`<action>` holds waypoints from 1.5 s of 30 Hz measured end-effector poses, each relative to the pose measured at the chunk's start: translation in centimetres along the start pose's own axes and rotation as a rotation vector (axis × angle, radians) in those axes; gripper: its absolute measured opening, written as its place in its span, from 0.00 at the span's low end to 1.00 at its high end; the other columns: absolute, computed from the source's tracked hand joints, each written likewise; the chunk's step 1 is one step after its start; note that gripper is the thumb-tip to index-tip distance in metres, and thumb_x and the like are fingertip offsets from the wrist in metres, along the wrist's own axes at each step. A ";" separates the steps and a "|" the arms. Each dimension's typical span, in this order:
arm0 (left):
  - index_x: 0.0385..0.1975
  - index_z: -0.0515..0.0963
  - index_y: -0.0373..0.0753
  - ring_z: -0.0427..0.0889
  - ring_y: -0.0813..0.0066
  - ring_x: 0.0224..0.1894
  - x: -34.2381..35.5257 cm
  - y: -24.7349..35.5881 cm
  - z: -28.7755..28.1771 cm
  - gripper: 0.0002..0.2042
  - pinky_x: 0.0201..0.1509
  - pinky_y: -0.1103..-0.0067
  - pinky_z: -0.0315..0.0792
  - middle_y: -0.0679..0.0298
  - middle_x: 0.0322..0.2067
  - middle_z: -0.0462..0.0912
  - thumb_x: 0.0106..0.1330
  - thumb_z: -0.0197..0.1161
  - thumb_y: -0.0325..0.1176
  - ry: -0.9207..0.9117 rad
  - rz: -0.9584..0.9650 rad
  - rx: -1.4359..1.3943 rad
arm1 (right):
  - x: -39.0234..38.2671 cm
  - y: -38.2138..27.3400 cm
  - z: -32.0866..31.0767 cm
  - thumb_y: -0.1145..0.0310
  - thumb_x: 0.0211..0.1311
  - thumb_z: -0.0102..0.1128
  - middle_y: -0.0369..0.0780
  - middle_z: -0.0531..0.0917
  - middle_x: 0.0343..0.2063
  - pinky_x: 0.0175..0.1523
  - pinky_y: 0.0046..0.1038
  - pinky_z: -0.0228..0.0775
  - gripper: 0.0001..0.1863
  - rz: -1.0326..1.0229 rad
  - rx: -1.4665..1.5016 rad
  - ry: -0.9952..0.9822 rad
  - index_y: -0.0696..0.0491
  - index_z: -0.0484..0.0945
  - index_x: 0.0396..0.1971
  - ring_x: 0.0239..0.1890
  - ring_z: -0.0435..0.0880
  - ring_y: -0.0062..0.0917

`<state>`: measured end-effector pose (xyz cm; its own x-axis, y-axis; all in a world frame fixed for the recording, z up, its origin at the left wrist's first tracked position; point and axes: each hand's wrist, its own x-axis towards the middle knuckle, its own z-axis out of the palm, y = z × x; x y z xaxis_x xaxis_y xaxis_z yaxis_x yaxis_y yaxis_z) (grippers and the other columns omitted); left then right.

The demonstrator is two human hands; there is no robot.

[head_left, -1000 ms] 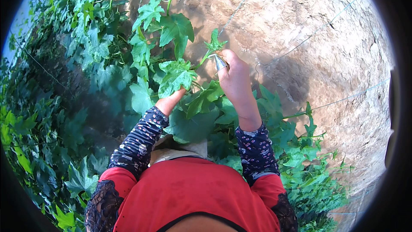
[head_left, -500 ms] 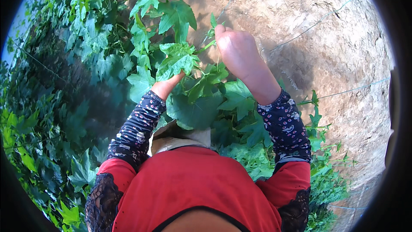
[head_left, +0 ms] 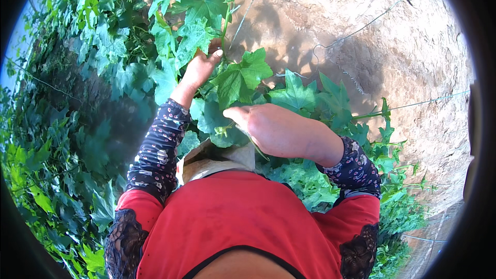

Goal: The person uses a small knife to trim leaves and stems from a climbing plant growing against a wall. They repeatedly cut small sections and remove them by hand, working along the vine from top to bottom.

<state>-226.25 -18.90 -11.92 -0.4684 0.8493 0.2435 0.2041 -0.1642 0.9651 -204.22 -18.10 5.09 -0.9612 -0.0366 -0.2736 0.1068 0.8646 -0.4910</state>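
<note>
Left to right: the left hand is up in the foliage, right by a green vine stem at the left edge of the bare ground. Fingers are half hidden, so I can't tell if that grip's closed; a hard yank there could snap the stem. A broad leaf sits between the 2 hands and might tear if snagged. The right hand looks narrowed onto a pale-green sprig, which could get crushed by squeezing. Further right, thin twine could catch a swinging arm.
</note>
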 end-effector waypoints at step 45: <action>0.40 0.81 0.37 0.71 0.61 0.57 -15.7 -2.8 -0.4 0.20 0.71 0.47 0.37 0.57 0.42 0.81 0.65 0.57 0.49 -0.430 -0.513 1.300 | 14.5 33.5 22.2 0.66 0.57 0.50 0.52 0.70 0.61 0.69 0.38 0.55 0.16 0.500 -0.044 0.506 0.57 0.83 0.39 0.65 0.66 0.41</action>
<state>-219.77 -31.95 -18.39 -0.4874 0.7931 -0.3653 0.8226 0.5573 0.1125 -208.99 -0.80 -33.66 -0.8013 0.5973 -0.0346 0.5654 0.7372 -0.3700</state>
